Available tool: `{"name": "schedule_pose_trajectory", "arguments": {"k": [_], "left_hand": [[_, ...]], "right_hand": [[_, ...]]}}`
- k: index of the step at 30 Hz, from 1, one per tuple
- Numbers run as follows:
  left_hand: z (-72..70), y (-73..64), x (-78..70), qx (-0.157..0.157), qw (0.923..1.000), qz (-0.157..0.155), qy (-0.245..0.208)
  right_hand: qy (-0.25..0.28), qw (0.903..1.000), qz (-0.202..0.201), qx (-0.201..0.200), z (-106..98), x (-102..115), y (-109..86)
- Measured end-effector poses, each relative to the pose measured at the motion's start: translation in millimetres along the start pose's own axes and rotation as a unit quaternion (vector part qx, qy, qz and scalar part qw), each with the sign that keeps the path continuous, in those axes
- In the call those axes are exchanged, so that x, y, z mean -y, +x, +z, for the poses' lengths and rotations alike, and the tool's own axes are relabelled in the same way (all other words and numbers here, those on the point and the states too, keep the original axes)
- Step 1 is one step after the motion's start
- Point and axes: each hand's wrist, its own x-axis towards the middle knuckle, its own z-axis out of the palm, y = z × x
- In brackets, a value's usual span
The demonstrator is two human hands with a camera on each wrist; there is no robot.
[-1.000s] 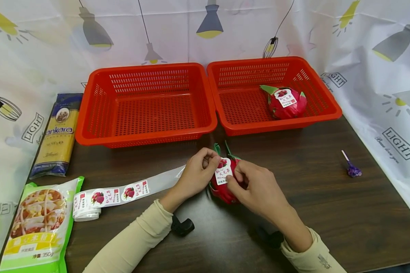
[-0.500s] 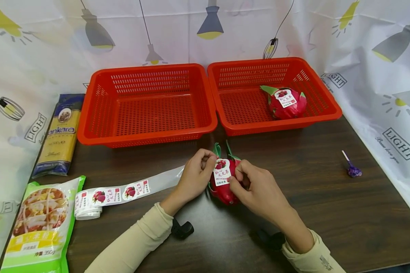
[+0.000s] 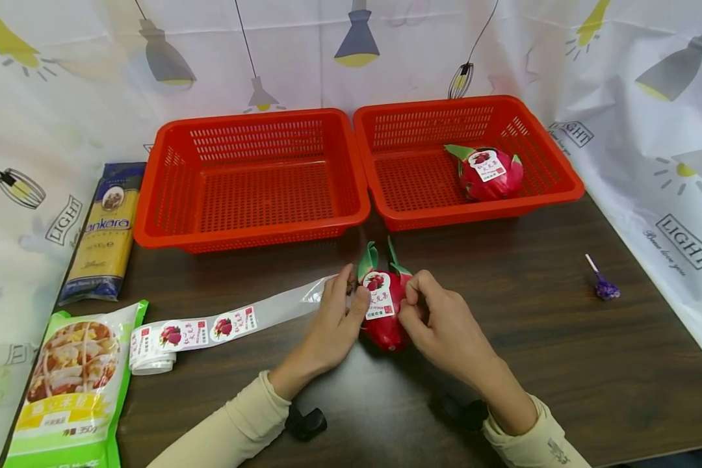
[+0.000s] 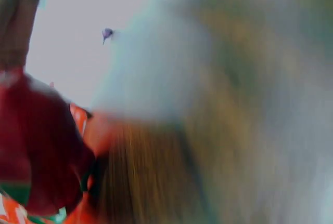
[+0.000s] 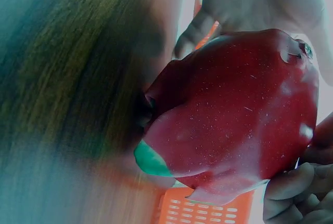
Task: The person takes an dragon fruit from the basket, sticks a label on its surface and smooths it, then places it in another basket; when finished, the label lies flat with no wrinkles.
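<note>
A red dragon fruit [image 3: 386, 337] with green leaf tips is on the dark table between both hands. Its white label [image 3: 379, 305], printed with fruit, faces up. My left hand [image 3: 327, 325] holds the fruit's left side, the thumb along the label's left edge. On the opposite side, my right hand [image 3: 444, 325] holds it with thumb and forefinger bent close to the label's right edge. The right wrist view shows the fruit [image 5: 234, 109] large, with right-hand fingers [image 5: 294, 195] curled against it. A label strip [image 3: 234, 326] runs from its roll to beside the left hand.
Two red baskets [image 3: 269, 234] stand side by side at the back. Another labelled dragon fruit [image 3: 491, 175] lies in the right one. A pasta packet [image 3: 102, 240] and a green-and-white food bag [image 3: 73, 383] lie at left. A purple lollipop [image 3: 605, 286] is at right.
The left fingers have moved from the label's upper left corner to the fruit's left side, baring more of the green leaves. The right hand has stayed nearly in place.
</note>
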Motion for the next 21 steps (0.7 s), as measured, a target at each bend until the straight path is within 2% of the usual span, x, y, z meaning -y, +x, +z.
{"name": "schedule_pose_trajectory", "arguments": {"k": [3, 8, 11, 14, 16, 18, 19, 21], "left_hand": [[6.1, -2.2, -4.3, 0.036, 0.9989, -0.030, -0.005], [16.4, 1.1, -7.2, 0.050, 0.9976, -0.039, -0.026], [21.3, 3.6, -8.2, 0.051, 0.9966, -0.047, -0.045], [24.3, 5.0, -10.3, 0.052, 0.9952, -0.061, -0.056], [25.4, 5.2, -11.8, 0.052, 0.9945, -0.071, -0.057], [26.3, 5.2, -13.0, 0.053, 0.9939, -0.076, -0.060], [26.8, 5.0, -13.5, 0.052, 0.9937, -0.079, -0.060], [28.1, 4.5, -14.7, 0.050, 0.9934, -0.083, -0.061]], "right_hand": [[0.020, 0.9998, 0.005, 0.007, -1.5, -2.4, -1.8], [0.078, 0.9963, 0.027, 0.023, -4.7, -9.6, -6.1], [0.119, 0.9902, 0.069, 0.020, -14.0, -18.2, -8.8], [0.149, 0.9817, 0.118, -0.014, -33.2, -36.2, -10.1], [0.199, 0.9659, 0.156, -0.056, -50.2, -54.4, -10.0], [0.272, 0.9380, 0.189, -0.103, -68.2, -76.3, -8.7], [0.314, 0.9184, 0.203, -0.128, -77.2, -87.4, -7.9], [0.403, 0.8697, 0.226, -0.175, -94.5, -110.1, -5.9]]}}
